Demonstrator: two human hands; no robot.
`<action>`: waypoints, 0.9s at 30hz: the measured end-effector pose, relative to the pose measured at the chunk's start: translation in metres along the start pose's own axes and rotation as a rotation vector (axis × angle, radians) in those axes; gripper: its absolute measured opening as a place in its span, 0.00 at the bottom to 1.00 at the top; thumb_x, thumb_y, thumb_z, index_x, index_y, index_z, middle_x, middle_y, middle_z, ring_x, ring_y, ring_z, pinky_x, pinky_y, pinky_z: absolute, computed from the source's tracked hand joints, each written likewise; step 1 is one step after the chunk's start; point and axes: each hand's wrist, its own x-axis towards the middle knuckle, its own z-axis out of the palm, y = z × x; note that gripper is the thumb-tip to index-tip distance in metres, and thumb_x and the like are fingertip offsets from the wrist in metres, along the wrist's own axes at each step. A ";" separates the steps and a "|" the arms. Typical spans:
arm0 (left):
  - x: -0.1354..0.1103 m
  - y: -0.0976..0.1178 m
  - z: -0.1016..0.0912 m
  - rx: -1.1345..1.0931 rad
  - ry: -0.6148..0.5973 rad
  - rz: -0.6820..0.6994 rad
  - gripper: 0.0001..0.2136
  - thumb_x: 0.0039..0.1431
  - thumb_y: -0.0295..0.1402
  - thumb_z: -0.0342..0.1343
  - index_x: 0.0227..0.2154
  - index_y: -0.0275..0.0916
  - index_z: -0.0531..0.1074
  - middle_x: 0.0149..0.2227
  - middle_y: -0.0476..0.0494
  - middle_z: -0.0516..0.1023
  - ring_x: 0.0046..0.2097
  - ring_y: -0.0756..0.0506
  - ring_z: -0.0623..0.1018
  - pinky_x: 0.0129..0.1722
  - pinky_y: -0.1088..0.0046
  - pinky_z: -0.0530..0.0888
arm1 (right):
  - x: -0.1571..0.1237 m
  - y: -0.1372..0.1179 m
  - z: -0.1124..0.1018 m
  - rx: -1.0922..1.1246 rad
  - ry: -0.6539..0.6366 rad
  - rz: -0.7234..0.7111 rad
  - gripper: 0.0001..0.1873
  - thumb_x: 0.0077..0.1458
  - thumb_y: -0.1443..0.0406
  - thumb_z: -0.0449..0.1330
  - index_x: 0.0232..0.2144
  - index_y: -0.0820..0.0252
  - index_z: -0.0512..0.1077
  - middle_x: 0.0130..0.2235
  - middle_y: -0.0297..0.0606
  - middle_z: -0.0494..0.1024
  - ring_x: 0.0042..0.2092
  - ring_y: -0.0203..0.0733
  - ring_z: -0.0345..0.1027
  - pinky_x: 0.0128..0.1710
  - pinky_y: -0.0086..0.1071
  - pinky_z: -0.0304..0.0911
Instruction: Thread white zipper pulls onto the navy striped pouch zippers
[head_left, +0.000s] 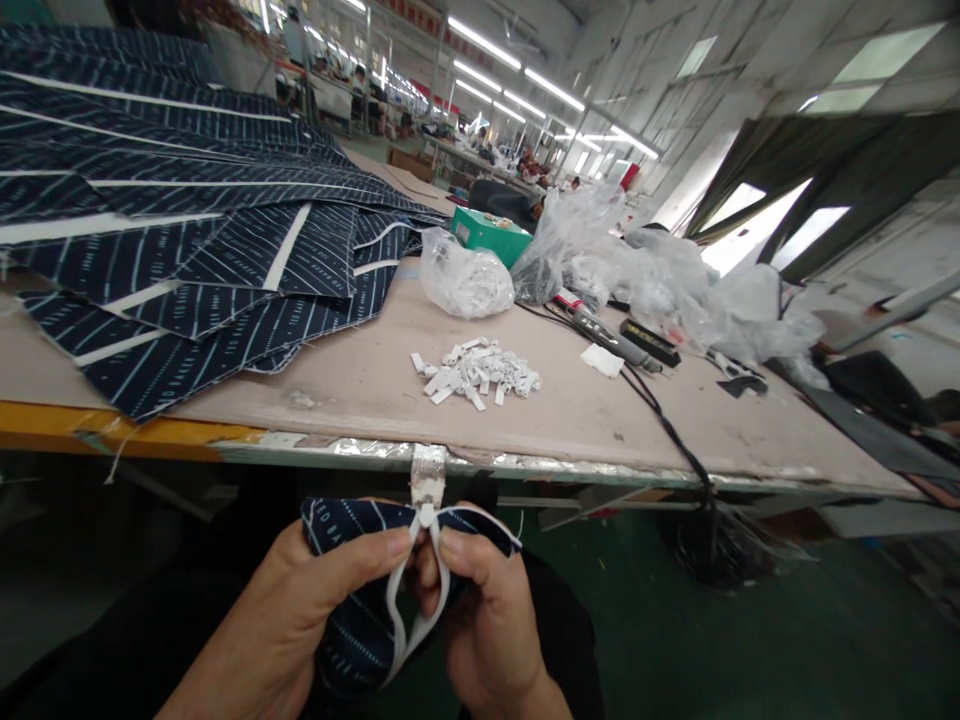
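Just below the table edge, my left hand [319, 580] and my right hand [491, 600] pinch the two sides of a white zipper [399, 640] on a navy striped fabric piece [352, 648]. The two zipper tapes bow apart between my thumbs and come together at a small white slider [427, 515]. That slider sits at the lower end of a pale taped holder [428, 475] fixed to the table edge. My thumbs lie close beside the slider, one on each side. The other fingers are partly hidden behind the fabric.
On the table [360, 390] lies a pile of small white zipper sliders [480, 372]. Navy striped panels [225, 240] with white zipper strips are stacked at left. Behind are a clear plastic bag [466, 280], a green box [491, 235], a grey corded tool [611, 338] and scissors [739, 372].
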 end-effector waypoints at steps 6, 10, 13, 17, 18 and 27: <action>-0.001 0.002 0.004 0.068 0.032 0.036 0.10 0.48 0.40 0.75 0.20 0.41 0.85 0.22 0.44 0.84 0.27 0.43 0.81 0.32 0.73 0.79 | 0.001 -0.001 0.000 -0.010 0.005 0.007 0.12 0.39 0.60 0.69 0.16 0.62 0.75 0.18 0.32 0.71 0.20 0.32 0.58 0.23 0.27 0.54; -0.004 0.006 0.011 0.168 0.125 0.073 0.08 0.46 0.40 0.75 0.24 0.42 0.86 0.22 0.47 0.83 0.27 0.44 0.80 0.33 0.73 0.78 | -0.001 -0.001 0.002 0.000 0.016 -0.013 0.15 0.41 0.59 0.71 0.16 0.61 0.74 0.18 0.31 0.70 0.21 0.32 0.57 0.23 0.27 0.55; -0.003 0.009 0.014 0.247 0.187 0.124 0.10 0.43 0.41 0.76 0.25 0.43 0.85 0.24 0.48 0.84 0.27 0.44 0.78 0.30 0.73 0.77 | 0.000 0.001 0.003 0.029 -0.002 -0.045 0.16 0.45 0.59 0.73 0.18 0.61 0.74 0.19 0.31 0.71 0.22 0.33 0.58 0.25 0.28 0.57; 0.002 0.012 0.013 0.313 0.245 0.161 0.11 0.42 0.42 0.77 0.26 0.44 0.84 0.24 0.50 0.84 0.28 0.44 0.79 0.29 0.73 0.76 | 0.004 0.004 -0.004 0.014 -0.042 -0.058 0.15 0.50 0.57 0.75 0.23 0.61 0.78 0.22 0.31 0.73 0.25 0.34 0.61 0.28 0.29 0.62; 0.002 0.012 0.012 0.327 0.253 0.155 0.11 0.42 0.42 0.77 0.26 0.44 0.84 0.24 0.50 0.84 0.28 0.43 0.80 0.30 0.73 0.77 | 0.005 0.004 -0.007 -0.010 -0.049 -0.064 0.15 0.50 0.56 0.75 0.25 0.61 0.78 0.23 0.31 0.74 0.26 0.35 0.61 0.29 0.29 0.63; -0.015 -0.007 -0.016 0.435 0.223 0.042 0.24 0.44 0.61 0.73 0.31 0.45 0.87 0.27 0.47 0.89 0.38 0.36 0.87 0.35 0.71 0.83 | -0.012 -0.008 -0.044 -0.431 -0.092 -0.171 0.19 0.56 0.50 0.73 0.39 0.58 0.83 0.34 0.34 0.81 0.37 0.40 0.71 0.41 0.32 0.69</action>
